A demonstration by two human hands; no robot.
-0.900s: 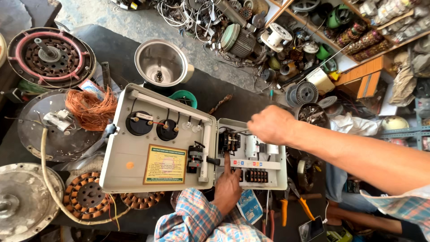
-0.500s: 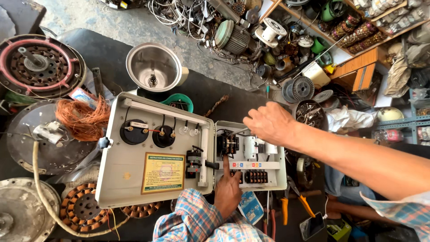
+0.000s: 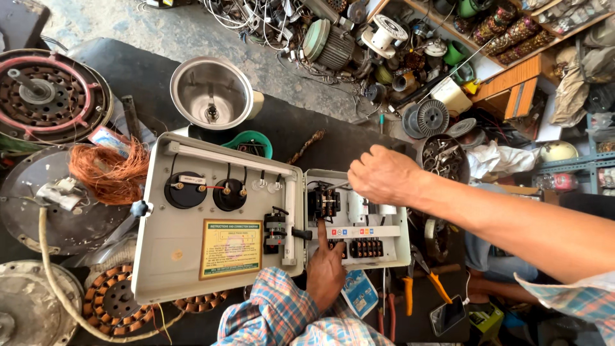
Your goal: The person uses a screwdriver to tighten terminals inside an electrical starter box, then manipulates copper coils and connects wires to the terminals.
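Note:
An open grey electrical control box lies on a dark mat, its lid swung out to the left, with two round black meters and a yellow label inside the lid. My left hand, in a plaid sleeve, reaches up from below. Its index finger is stretched out and touches just under a black contactor in the box; the other fingers are folded. My right hand comes in from the right and hovers over the box's upper right part, fingers curled downward. Whether it holds anything is hidden.
A steel mixer jar stands behind the lid. Copper wire and motor stators lie at the left. Orange-handled pliers and a phone lie at the lower right. Motors, spools and wires crowd the back.
My right hand has stayed over the box's top right and curled a little lower. My left index finger now points up at the black contactor.

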